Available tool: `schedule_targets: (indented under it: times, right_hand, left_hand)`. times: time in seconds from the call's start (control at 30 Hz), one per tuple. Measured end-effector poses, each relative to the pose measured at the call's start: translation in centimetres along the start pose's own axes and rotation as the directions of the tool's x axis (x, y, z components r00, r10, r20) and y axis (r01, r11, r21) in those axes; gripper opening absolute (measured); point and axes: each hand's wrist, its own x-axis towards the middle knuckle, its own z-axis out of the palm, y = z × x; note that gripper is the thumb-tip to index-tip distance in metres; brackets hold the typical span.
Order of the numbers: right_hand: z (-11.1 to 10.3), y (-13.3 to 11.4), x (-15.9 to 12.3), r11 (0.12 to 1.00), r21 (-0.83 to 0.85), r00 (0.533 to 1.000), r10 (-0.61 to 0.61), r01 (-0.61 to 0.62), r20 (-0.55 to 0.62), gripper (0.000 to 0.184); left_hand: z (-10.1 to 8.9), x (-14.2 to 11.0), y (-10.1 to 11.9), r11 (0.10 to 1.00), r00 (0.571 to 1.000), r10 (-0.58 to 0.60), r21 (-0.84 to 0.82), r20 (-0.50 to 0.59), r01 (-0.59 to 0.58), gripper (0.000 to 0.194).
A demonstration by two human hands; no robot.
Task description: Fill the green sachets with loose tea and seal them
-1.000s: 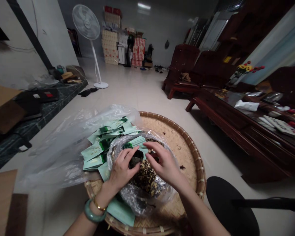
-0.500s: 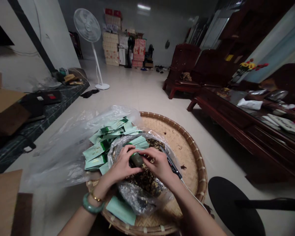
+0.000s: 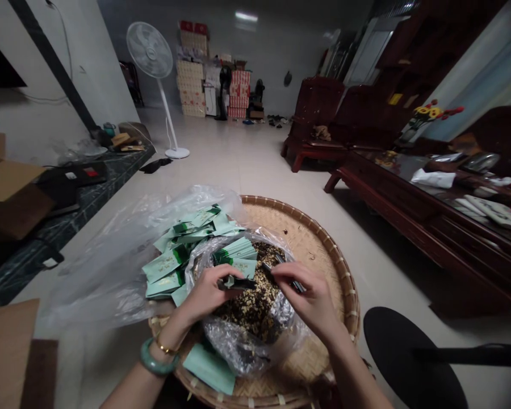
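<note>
A round woven tray [image 3: 323, 244] lies in front of me. On it sits a clear plastic bag [image 3: 238, 346] of dark loose tea [image 3: 249, 304]. Green packets [image 3: 183, 244] are piled on the tray's left side. My left hand [image 3: 208, 295], with a green bangle at the wrist, pinches a small green packet [image 3: 238, 272] over the tea. To its right, my right hand [image 3: 313, 301] is closed on a thin dark tool [image 3: 296, 284] whose tip points toward the packet.
A large clear plastic sheet [image 3: 111, 267] spreads to the left of the tray. A dark counter [image 3: 68, 199] with cardboard boxes runs along the left. A wooden table [image 3: 430, 210] and chairs stand right. A black stool [image 3: 409, 358] is at lower right. A standing fan [image 3: 151, 51] is behind.
My hands have drawn apart; the right hand moved right and pulled back with the dark tool. The left hand keeps the packet over the tea.
</note>
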Motion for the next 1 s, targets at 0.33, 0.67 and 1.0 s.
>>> schedule_targets:
  times: [0.33,0.67,1.0]
  right_hand:
    - [2.9,-1.3,-1.6,0.919,-0.345,0.964,-0.111,0.191,0.24,0.016]
    - [5.6,0.4,-1.0,0.856,-0.491,0.901,0.076,0.161,0.427,0.01]
    - [4.8,1.2,-0.2,0.861,-0.478,0.907,0.052,0.171,0.418,0.008]
  left_hand:
    - [1.3,-0.7,0.0,1.0,0.999,0.02,0.025,-0.034,-0.02,0.016]
    - [1.4,-0.9,-1.4,0.988,0.996,-0.072,0.138,0.053,0.064,0.043]
    - [1.7,-0.1,-0.9,0.987,0.989,-0.141,0.087,0.053,0.136,0.03]
